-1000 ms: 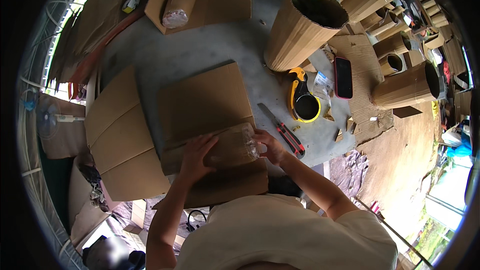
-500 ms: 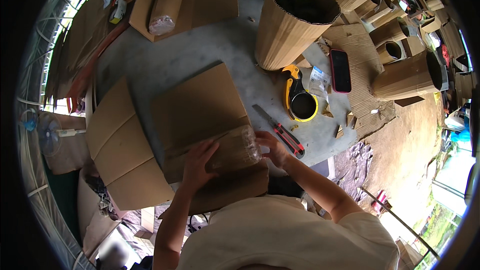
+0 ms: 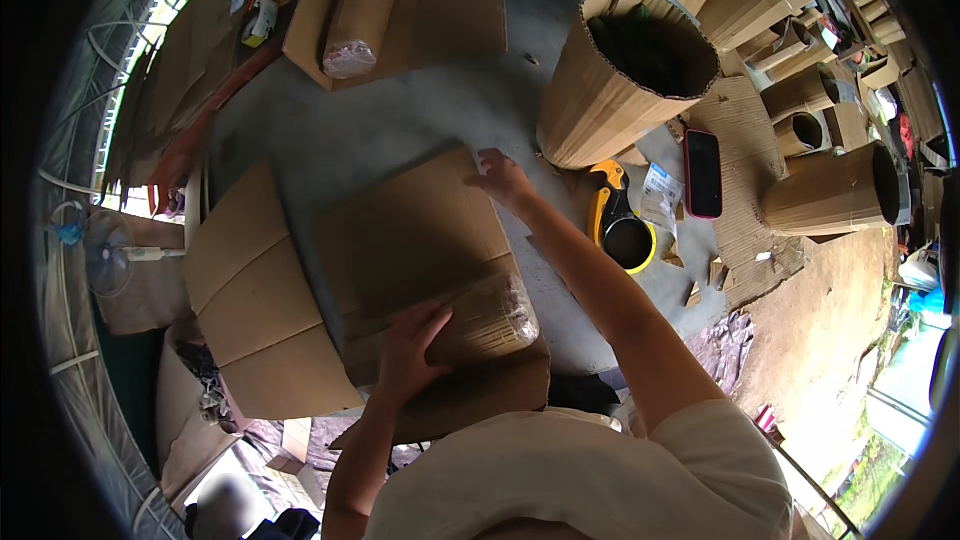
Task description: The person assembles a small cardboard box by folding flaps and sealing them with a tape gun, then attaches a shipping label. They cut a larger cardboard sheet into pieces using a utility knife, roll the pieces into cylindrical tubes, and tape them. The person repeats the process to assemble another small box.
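A brown plastic-wrapped bundle [image 3: 487, 322] lies flat on the near end of a flattened cardboard sheet [image 3: 415, 240].

Bright daylight, soft shadows, heavy fisheye bending (black vignette around rim), slight edge blur

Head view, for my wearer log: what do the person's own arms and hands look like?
Both forearms are bare; the left hand and right hand wear no gloves, and no rings or watch can be seen. A short-sleeved cream T-shirt ends above the elbows.
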Demonstrator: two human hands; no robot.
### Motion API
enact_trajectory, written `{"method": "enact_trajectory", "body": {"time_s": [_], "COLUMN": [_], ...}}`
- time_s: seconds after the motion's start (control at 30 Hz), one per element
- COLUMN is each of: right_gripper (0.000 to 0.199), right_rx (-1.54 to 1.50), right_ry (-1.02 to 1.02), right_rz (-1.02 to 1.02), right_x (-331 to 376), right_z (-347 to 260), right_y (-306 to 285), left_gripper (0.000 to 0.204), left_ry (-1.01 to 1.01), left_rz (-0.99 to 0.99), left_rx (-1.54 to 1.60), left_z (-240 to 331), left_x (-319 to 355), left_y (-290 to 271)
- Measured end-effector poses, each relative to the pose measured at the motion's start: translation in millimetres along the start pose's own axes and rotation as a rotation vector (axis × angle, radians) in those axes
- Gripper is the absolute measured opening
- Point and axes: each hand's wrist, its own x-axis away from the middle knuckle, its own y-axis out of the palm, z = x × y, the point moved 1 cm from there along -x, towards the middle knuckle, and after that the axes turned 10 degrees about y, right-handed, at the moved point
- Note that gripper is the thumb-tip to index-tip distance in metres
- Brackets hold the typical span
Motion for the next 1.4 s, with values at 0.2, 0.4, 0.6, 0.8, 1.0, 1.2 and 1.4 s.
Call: {"method": "enact_trajectory", "body": {"time_s": [0.2, 0.4, 0.6, 0.8, 1.0, 1.2, 1.4], "right_gripper": [0.075, 0.069, 0.053, 0.020, 0.029, 0.038, 0.055], "right_rx": [0.204, 0.451, 0.329, 0.233, 0.415, 0.359, 0.409], "right_ry": [0.076, 0.167, 0.173, -0.317, -0.603, -0.726, -0.765], "right_rz": [-0.170, -0.072, -0.076, -0.196, -0.516, -0.426, -0.581], "right_x": [-88, -44, -40, 6, 131, 192, 214], "right_z": [-7, -40, -55, -85, -84, -44, -33], "right_y": [38, 43, 36, -17, -59, -75, -78], "left_gripper": [0.088, 0.087, 0.089, 0.088, 0.086, 0.082, 0.091], "left_ry": [-0.015, -0.038, -0.075, -0.084, -0.101, 0.006, -0.003], "left_rz": [0.006, 0.022, 0.010, -0.031, -0.067, -0.224, 0.127], "left_rx": [0.023, 0.014, 0.003, 0.035, -0.039, 0.059, -0.346], "left_z": [5, 3, 2, -2, 4, 68, 50], "left_x": [-5, 1, 4, 5, 19, 64, 75], "left_y": [-6, -5, -3, -4, -7, -71, -32]}}
